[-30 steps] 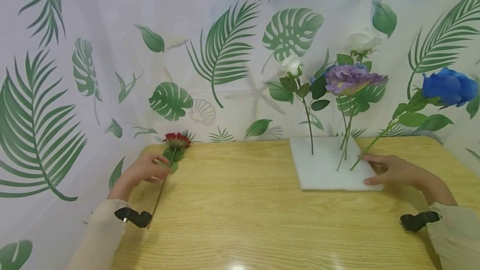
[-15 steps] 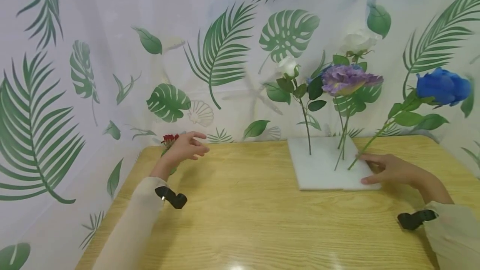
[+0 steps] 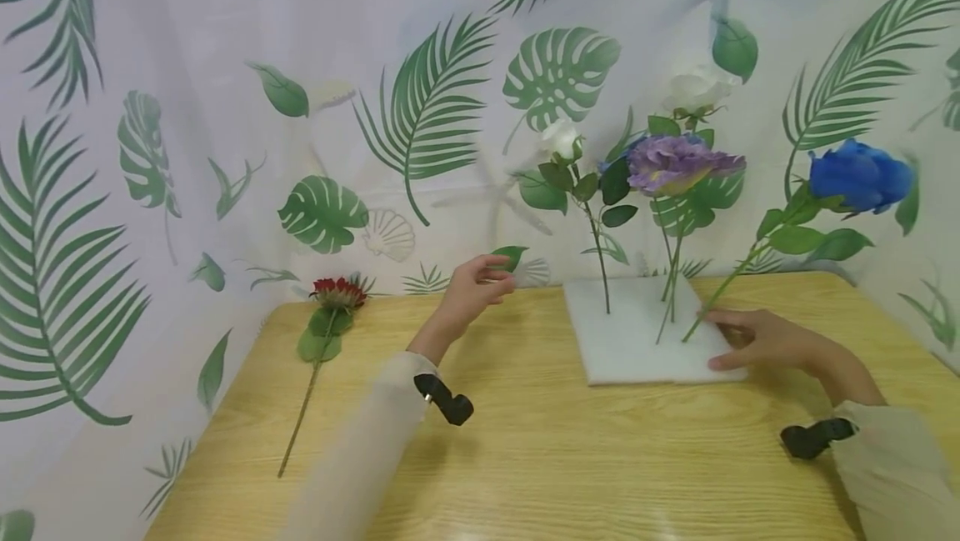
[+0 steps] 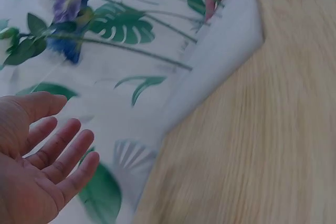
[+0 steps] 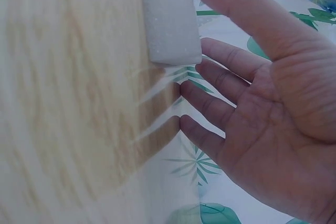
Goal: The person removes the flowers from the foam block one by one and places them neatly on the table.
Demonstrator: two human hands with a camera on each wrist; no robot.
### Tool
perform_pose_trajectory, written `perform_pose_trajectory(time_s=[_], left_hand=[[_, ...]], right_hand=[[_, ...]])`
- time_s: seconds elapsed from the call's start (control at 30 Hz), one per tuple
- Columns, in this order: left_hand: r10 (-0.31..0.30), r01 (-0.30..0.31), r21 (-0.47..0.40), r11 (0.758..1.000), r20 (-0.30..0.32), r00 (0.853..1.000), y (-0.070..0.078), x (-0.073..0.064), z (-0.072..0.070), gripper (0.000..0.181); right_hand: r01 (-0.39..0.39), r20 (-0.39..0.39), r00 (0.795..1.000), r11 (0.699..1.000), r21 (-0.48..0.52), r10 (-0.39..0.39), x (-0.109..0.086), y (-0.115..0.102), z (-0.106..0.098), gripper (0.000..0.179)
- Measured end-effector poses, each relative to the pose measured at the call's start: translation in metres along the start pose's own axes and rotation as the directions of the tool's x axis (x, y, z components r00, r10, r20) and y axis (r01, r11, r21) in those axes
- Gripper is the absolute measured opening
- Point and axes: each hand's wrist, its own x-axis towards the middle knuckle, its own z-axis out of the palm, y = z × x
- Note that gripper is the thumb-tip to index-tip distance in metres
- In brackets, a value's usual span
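Observation:
My left hand (image 3: 474,295) is over the back of the table, its fingers loosely bent and nothing held. In the left wrist view the left hand (image 4: 50,156) shows its palm, apart from the flowers. A white foam board (image 3: 622,362) lies on the right, bearing several upright artificial flowers: a small white rose (image 3: 560,139), a larger white rose (image 3: 697,91), a purple flower (image 3: 678,164) and a leaning blue rose (image 3: 858,177). At the board's right edge rests my right hand (image 3: 783,345), thumb touching the board (image 5: 173,19) and relaxed fingers spread beside it.
A red flower (image 3: 337,295) with green leaves and a long stem lies at the table's left side. The wooden table (image 3: 525,458) meets a white leaf-printed curtain (image 3: 465,216) at the back. Dark cameras (image 3: 450,403) are strapped at both wrists.
My left hand has left the red flower, which stays lying on the table, and moved right towards the foam board. The right hand remains at the board's edge. The head view has shifted slightly.

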Motion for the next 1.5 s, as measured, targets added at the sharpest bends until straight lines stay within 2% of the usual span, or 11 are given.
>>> perform_pose_trajectory(time_s=[0.17,0.33,0.5,0.67,1.0,1.17,1.5], left_hand=[[0.062,-0.062,-0.067,0.996,0.005,0.998,-0.001,0.014,0.039,0.042],[0.078,-0.079,-0.097,0.992,-0.015,0.997,-0.004,0.027,0.073,0.041],[0.088,-0.091,-0.067,0.994,-0.038,0.995,-0.011,0.038,0.099,0.037],[0.078,-0.083,-0.077,0.994,-0.068,0.995,-0.017,0.044,0.118,0.033],[0.1,-0.111,-0.123,0.986,-0.093,0.991,-0.018,0.05,0.139,0.027],[0.071,-0.086,-0.122,0.989,-0.118,0.99,-0.02,0.054,0.142,0.023],[0.049,-0.063,-0.132,0.989,-0.103,0.993,-0.021,0.057,0.145,0.017]], right_hand=[[0.009,-0.014,1.0,1.0,0.0,-0.009,-0.001,0.0,0.0,0.087],[0.017,-0.022,1.0,1.0,0.002,-0.017,-0.002,-0.002,0.0,0.086],[0.008,-0.017,1.0,1.0,0.009,-0.008,-0.004,-0.003,-0.001,0.088],[0.015,-0.016,1.0,1.0,0.008,-0.015,-0.003,-0.005,0.0,0.088],[-0.011,-0.01,1.0,1.0,0.002,0.011,-0.003,0.0,0.001,0.087],[-0.012,-0.011,1.0,1.0,-0.005,0.012,-0.003,-0.002,0.001,0.087],[0.0,-0.008,1.0,1.0,-0.003,0.0,-0.003,0.002,0.001,0.087]])
